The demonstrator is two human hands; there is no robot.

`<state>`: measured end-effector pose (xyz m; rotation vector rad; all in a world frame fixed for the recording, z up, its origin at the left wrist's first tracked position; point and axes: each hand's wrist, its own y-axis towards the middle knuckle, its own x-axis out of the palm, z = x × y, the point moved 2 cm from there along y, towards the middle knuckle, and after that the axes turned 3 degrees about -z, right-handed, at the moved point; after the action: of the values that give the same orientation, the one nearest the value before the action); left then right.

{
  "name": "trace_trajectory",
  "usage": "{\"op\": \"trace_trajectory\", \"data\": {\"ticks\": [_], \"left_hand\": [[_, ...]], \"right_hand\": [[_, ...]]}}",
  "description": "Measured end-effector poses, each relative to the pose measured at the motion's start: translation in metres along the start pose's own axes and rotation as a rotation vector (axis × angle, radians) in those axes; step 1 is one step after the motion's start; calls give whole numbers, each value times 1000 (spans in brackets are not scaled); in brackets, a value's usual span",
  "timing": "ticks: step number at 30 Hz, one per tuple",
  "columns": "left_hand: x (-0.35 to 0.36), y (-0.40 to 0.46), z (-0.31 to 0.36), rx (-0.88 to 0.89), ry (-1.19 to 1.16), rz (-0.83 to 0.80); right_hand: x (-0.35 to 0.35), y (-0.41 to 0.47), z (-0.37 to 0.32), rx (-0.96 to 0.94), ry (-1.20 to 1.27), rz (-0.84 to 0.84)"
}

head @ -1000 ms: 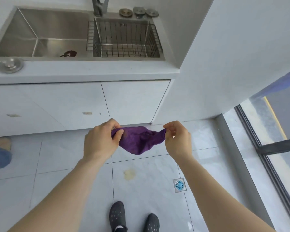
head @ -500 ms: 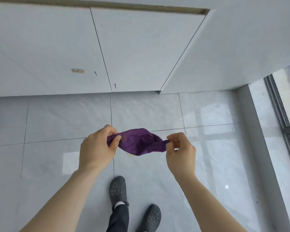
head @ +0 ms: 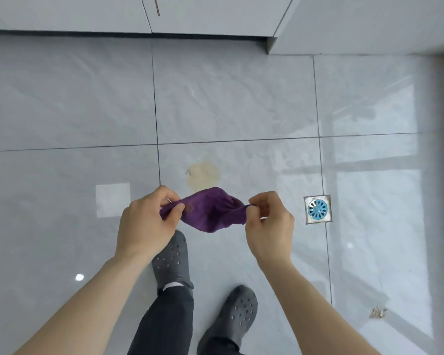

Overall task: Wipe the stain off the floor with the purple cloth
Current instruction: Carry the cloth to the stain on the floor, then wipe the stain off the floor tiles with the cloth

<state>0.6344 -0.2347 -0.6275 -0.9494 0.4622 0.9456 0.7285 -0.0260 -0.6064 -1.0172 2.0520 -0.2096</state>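
With the left hand (head: 146, 221) and right hand (head: 268, 226) each pinching an end of the purple cloth (head: 210, 210), held in the air over the yellowish stain (head: 204, 174), a slack, bunched cloth could smear rather than lift it.

We note bright, even daylight; window reflections glare on the glossy floor (head: 241, 98) at right, and a square highlight at left. Focus is sharp; straight lines bow toward the edges.
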Motion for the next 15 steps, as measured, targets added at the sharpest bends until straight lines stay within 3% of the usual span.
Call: {"op": "trace_trajectory", "data": {"ticks": [6, 15], "left_hand": [[78, 41, -64, -21, -43, -4], [141, 110, -117, 66, -78, 29]], "right_hand": [[66, 48, 71, -3, -3, 15], [143, 116, 120, -164, 26, 40]]}}
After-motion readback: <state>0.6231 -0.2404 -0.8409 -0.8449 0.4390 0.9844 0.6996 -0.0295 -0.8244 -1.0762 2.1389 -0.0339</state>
